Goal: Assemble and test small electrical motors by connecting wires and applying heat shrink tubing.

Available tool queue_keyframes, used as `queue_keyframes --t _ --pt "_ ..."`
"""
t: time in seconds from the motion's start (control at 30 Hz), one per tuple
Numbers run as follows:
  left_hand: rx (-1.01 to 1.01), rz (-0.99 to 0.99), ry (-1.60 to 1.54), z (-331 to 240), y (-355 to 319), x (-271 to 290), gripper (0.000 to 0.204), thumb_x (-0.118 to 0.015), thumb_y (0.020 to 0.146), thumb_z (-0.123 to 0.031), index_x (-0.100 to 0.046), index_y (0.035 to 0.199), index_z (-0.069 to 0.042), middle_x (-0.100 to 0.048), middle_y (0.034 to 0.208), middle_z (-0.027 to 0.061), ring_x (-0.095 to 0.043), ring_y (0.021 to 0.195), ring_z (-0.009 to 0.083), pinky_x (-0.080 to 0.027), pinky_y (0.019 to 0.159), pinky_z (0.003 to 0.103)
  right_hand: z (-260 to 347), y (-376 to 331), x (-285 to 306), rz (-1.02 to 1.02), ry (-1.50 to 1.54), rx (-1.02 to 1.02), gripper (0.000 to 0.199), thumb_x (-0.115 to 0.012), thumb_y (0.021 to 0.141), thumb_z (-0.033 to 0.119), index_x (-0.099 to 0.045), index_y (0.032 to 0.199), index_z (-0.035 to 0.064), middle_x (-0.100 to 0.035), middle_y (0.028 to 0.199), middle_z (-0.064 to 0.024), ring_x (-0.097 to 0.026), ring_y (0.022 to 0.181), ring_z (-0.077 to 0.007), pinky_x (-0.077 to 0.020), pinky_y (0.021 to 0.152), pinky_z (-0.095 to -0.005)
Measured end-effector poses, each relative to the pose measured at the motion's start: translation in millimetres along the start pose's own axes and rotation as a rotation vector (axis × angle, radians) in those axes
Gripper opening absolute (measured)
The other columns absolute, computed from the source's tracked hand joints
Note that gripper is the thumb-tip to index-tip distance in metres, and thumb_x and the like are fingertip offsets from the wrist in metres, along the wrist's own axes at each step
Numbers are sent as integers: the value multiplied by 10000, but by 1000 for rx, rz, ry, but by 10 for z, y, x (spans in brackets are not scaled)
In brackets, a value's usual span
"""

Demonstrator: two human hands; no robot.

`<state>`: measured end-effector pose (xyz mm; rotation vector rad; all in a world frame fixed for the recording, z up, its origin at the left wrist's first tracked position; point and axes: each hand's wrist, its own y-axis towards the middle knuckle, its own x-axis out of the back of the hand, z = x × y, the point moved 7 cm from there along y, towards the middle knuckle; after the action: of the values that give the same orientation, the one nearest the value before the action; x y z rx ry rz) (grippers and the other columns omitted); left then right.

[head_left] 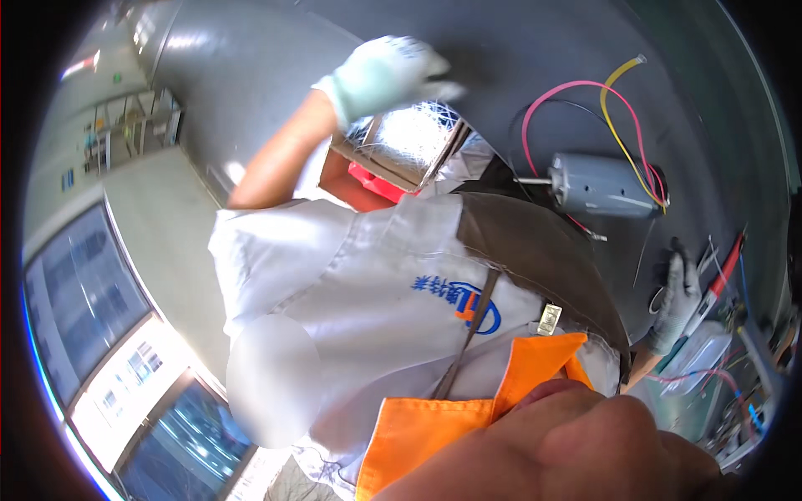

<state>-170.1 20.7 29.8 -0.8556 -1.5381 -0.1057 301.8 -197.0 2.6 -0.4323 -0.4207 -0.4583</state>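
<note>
My left hand (384, 79), in a pale green and white glove, is raised over the dark work surface beside an open cardboard box (409, 175). Its fingertips are smeared by motion, so I cannot tell if they hold anything. Thin white strands (413, 134) fill the box, brightly lit. On the right, my right hand (678, 296) wears a grey glove with dark fingertips. Its fingers stretch out on the surface, next to a red and white long-handled tool (723, 275). A grey cylindrical motor (603, 184) lies between the hands, its shaft pointing left, with a pink wire (576, 83) and a yellow tube-like lead (608, 100).
A clear plastic tray (697, 363) and loose wires (735, 384) crowd the far right. A brown apron (535, 234) meets the table edge. Shelving (129, 129) stands across the floor on the left, near windows (83, 284).
</note>
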Motion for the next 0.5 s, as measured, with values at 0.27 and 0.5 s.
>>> queue_keyframes --t 0.27,0.5 --pt "-624 -822 -456 -1742 436 -280 616 -698 782 -568 -610 1253 -181 -628 1113 128 -609 1079 332 -422 952 552 454 -280 -1462 517 407 -110 427 -521 1044 396 -634 1135 -6 -679 827 -28 -618 691 -91 -456 606 -247" --pt "-397 -893 -552 -2232 1852 401 524 -660 833 -517 -606 1156 -108 -626 1073 202 -641 939 356 -505 744 494 383 1724 -680 409 465 123 486 -386 1074 282 -474 1405 -63 -586 1351 -146 -598 1205 -232 -522 1004 -384"
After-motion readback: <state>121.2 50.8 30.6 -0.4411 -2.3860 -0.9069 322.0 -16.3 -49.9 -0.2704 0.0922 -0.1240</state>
